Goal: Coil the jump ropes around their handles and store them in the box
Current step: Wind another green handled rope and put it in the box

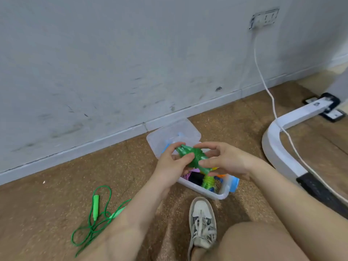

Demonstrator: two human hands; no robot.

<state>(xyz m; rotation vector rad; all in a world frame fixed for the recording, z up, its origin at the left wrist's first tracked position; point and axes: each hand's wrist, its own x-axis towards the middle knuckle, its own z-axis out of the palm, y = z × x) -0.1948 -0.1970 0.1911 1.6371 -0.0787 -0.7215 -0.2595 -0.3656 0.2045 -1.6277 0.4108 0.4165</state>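
Two bare forearms are shown, the left forearm (pixel 122 223) and the right forearm (pixel 293 204), ending in the bare left hand (pixel 169 163) and the bare right hand (pixel 227 161). A bare knee (pixel 254 242) is seen at the lower right. One low off-white fabric sneaker (pixel 202 221) is worn, with dark grey side panels and pale flat laces.

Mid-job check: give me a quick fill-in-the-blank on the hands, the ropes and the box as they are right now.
1. The left hand and right hand together hold a coiled jump rope whose colour is ____.
2. The clear plastic box near the wall has its lid ____.
3. A second jump rope lies uncoiled on the ____.

Missing words: green; open; floor.
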